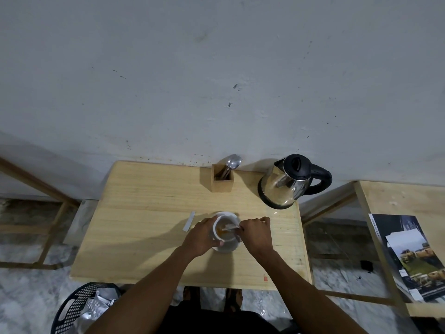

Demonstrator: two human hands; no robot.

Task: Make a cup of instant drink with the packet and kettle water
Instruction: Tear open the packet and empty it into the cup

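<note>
A white cup (pixel 225 233) stands on a white saucer (pixel 228 248) near the middle of the wooden table (pixel 149 213). Orange powder shows inside the cup. My left hand (pixel 198 238) wraps the cup's left side. My right hand (pixel 256 231) pinches a small pale packet (pixel 230 227) over the cup's mouth, tilted into it. A torn white strip (pixel 189 221) lies on the table just left of the saucer. The steel kettle (pixel 289 183) with a black lid and handle sits at the table's back right corner.
A wooden holder (pixel 222 180) with a metal spoon (pixel 233 162) stands at the back edge by the wall. A black basket (pixel 79 307) with foil wrappers sits on the floor at lower left. A second table with magazines (pixel 414 256) is to the right.
</note>
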